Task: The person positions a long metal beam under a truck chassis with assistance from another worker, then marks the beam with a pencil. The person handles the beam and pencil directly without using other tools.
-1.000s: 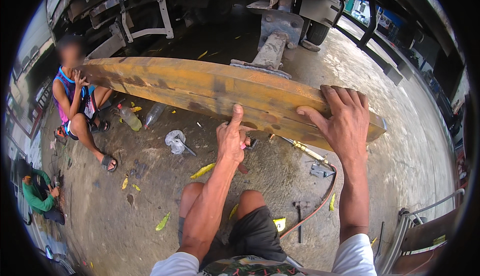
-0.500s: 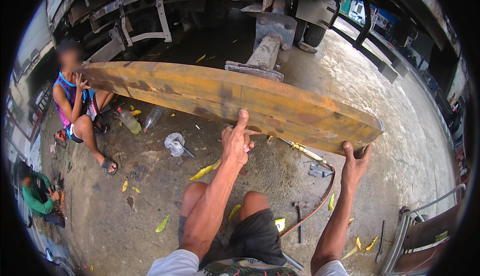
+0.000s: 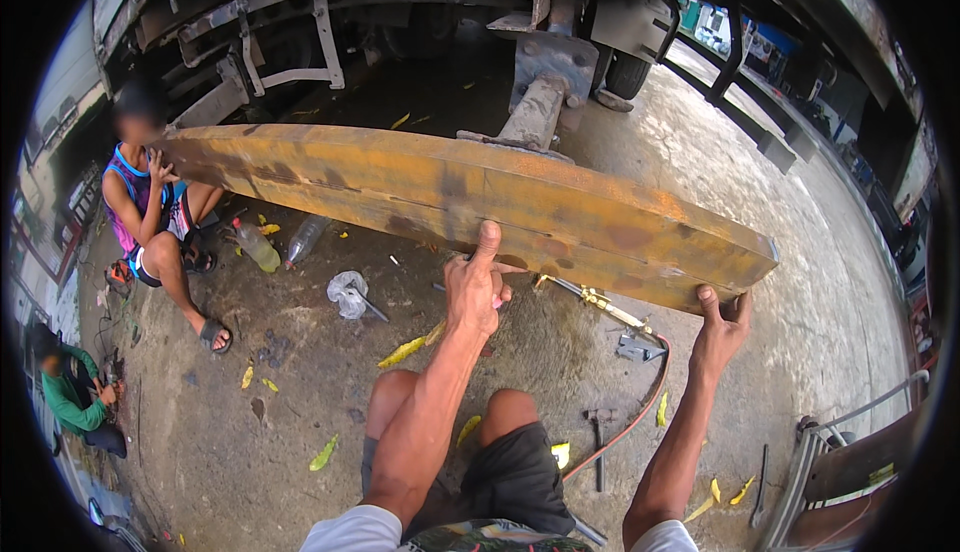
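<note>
A long rusty steel beam [image 3: 400,182] crosses in front of me, its left end by a co-worker seated at the left, whose hands are raised to it. My left hand [image 3: 477,287] grips its lower edge near the middle, thumb up on the face, with a small pink thing partly showing among the fingers. At the right end, my right hand [image 3: 722,327] is closed on the lower edge. Beneath the beam lies a cutting torch [image 3: 610,307] with a red hose. Behind it stands a steel bracket [image 3: 555,62] under the vehicle.
Plastic bottles [image 3: 258,247], a bag [image 3: 347,295], a hammer [image 3: 600,452] and yellow leaves lie on the concrete floor. A second co-worker in green [image 3: 70,397] crouches at lower left. A metal railed cart [image 3: 835,492] stands at lower right; the vehicle's wheel [image 3: 625,77] is behind the beam.
My right hand has left the beam's top face and moved down to grip its lower edge at the end. My left hand and the beam have shifted slightly to the right.
</note>
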### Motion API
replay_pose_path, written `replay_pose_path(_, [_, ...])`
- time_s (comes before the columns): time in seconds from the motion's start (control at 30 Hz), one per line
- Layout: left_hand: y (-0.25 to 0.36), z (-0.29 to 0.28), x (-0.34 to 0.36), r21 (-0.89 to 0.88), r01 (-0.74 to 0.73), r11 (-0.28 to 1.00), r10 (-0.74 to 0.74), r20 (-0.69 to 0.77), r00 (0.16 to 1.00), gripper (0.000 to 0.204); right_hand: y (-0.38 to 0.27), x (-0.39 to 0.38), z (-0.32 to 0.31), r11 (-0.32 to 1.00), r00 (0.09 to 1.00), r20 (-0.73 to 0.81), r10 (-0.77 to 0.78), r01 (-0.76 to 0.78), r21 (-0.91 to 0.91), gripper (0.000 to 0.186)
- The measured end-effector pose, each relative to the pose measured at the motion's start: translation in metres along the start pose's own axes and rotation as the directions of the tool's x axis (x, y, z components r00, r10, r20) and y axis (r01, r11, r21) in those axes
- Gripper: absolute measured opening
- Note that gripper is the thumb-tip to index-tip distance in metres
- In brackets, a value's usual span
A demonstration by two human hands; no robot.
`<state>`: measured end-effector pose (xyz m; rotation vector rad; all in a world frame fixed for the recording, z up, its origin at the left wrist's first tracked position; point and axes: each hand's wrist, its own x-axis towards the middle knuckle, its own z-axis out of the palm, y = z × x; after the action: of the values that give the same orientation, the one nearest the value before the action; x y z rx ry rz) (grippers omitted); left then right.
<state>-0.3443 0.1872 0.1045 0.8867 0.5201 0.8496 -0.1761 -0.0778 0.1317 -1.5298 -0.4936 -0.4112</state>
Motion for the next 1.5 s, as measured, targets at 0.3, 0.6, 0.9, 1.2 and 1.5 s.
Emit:
replay_pose_path(0.3, [-0.009,-0.003,0.004,-0.041,0.004,0.999,-0.004,0.004,1.000,0.076,0.006,-0.002,0.002,0.998,1.000,0.000,-0.029,0.029,0.051,0.064])
replay_pose_path(0.6, [-0.008,-0.003,0.002,0.030,0.013,0.999,-0.013,-0.015,1.000,0.091,0.011,-0.001,0.001,0.998,1.000,-0.008,-0.030,0.030,0.047,0.059])
replay_pose_path(0.9, [-0.007,-0.003,0.002,-0.005,0.027,1.000,-0.027,-0.018,0.999,0.077,0.015,0.003,-0.008,0.998,0.997,0.071,0.014,-0.019,0.067,0.072])
replay_pose_path(1.2, [-0.010,-0.005,0.005,-0.007,0.052,0.999,-0.052,0.022,0.998,0.091,0.006,0.004,0.004,0.995,0.999,0.010,-0.049,0.050,-0.082,0.092])
replay_pose_path(1.5, [-0.001,-0.008,-0.007,-0.051,0.001,0.999,0.000,0.018,1.000,0.074,-0.012,-0.004,0.001,0.996,0.995,-0.051,-0.089,0.087,-0.036,0.082])
